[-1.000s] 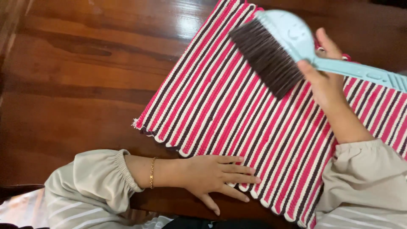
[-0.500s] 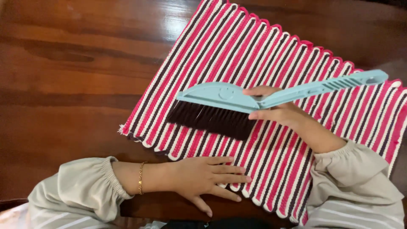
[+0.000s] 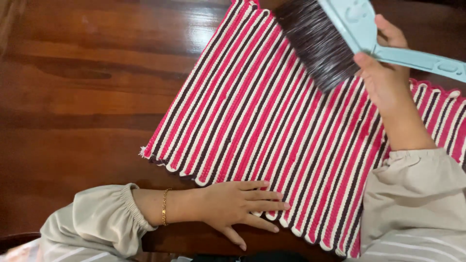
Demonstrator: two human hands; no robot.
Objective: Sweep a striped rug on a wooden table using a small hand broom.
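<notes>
A woven mat [image 3: 252, 116] with pink, white and dark brown stripes lies at an angle on the wooden table [image 3: 87, 87]. My left hand [image 3: 242, 206] lies flat with fingers spread on the mat's near scalloped edge, pressing it down. My right hand [image 3: 386, 63] grips the neck of a light blue hand brush [image 3: 359, 24] with dark bristles [image 3: 318, 43]. The bristles rest on the mat near its far edge. The brush handle runs off to the right edge of the view.
Glossy dark wood spreads to the left of the mat and along its near side. My beige sleeves [image 3: 97, 223] fill the bottom corners of the view.
The brush has swung from the mat's near left part back up to its far edge, bristles now pointing left-down. My left hand has stayed put on the near edge.
</notes>
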